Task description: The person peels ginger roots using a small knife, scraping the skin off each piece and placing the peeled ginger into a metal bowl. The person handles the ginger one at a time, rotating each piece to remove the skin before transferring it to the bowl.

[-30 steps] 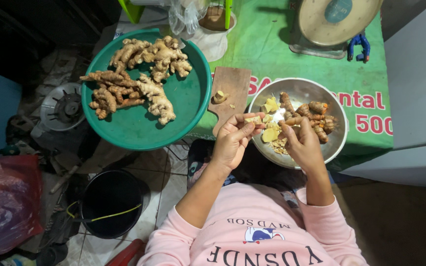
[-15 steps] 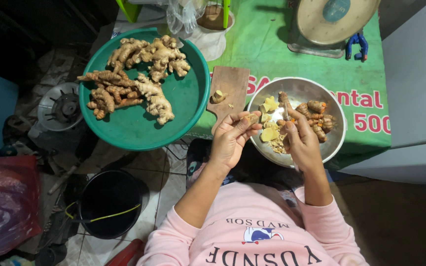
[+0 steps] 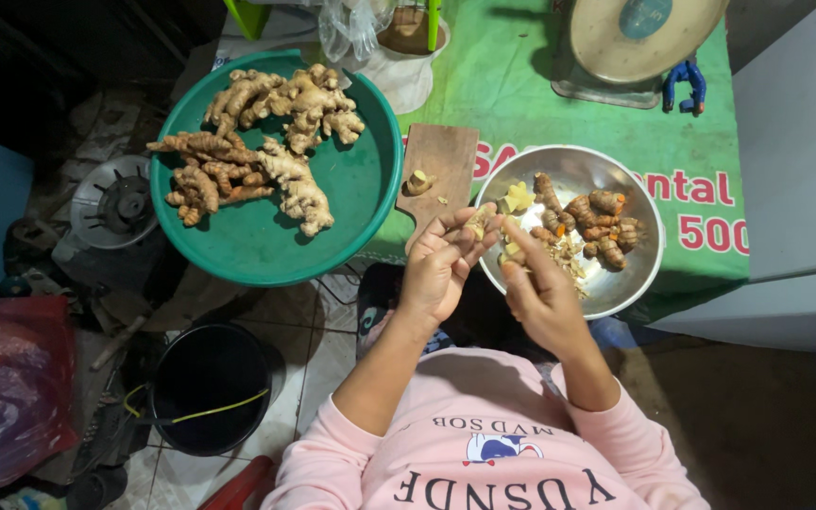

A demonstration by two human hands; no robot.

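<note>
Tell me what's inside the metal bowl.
The metal bowl holds brown and orange root pieces and pale peeled chunks. The right hand covers its near-left part, so anything beneath is hidden.

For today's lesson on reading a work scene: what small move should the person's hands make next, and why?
Probably drop the small pale root piece into the steel bowl. The left hand pinches it right at the bowl's rim, the right hand is beside it, and cut pieces already lie in the bowl.
</note>
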